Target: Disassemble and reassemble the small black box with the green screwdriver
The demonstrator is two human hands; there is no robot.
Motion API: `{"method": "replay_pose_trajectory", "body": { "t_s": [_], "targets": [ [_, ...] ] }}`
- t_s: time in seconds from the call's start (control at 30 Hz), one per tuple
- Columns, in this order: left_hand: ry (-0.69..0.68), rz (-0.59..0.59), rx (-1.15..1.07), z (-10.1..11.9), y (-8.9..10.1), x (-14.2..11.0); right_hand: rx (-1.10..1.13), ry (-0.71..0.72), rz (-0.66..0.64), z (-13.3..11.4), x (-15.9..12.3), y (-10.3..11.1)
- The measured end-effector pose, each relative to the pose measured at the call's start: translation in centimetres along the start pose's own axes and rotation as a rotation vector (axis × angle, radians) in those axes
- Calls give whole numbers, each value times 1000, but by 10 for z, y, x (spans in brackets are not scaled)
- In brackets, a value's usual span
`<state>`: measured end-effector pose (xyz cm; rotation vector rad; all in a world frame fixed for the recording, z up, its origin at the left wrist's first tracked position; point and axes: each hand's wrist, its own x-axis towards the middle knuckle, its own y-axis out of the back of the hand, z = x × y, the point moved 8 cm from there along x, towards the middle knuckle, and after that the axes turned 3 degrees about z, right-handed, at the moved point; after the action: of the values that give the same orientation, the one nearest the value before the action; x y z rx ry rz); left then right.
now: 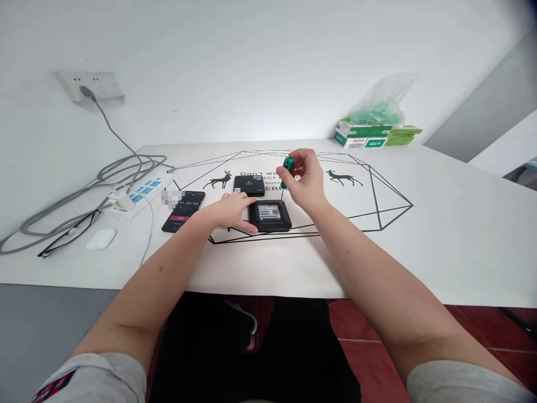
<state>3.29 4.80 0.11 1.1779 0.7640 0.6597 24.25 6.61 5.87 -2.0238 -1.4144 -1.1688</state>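
Observation:
A flat black device (283, 223) with a white printed label lies on the table, label side up. Its kind I cannot tell for sure. My left hand (229, 212) grips its left side, the thumb at the near corner and the fingers at the far corner. Closed around the green and black handle of a screwdriver (288, 164) is my right hand (308, 176). The screwdriver stands nearly upright, its thin shaft reaching the device's far right corner. Just behind lies a second flat black box (249, 184), partly touched or overlapped by my left fingers.
To the left are a phone (183, 211) showing a timer, a power strip (142, 193), coiled grey cable (104, 179), glasses (69, 235) and a white case (101, 239). Green-white boxes (363, 134) under a plastic bag (380, 109) stand against the back wall.

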Motion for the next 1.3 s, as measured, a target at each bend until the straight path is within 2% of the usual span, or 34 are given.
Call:
{"method": "replay_pose_trajectory", "body": {
  "t_s": [0.13,0.43,0.7,0.97,1.3],
  "targets": [
    [-21,19,-18,-1,-2,3,111,-56,44,5,-1,1],
    [-54,69,-8,3,-1,5,150,-74,-78,-3,-13,-21],
    [-89,68,17,22,-4,6,95,-3,-88,-9,-11,-20],
    [-122,94,11,21,-6,8,105,-13,-70,-8,-11,-21],
    [-158,95,40,32,-7,9,84,-41,-114,-13,-11,-22]
  ]
}}
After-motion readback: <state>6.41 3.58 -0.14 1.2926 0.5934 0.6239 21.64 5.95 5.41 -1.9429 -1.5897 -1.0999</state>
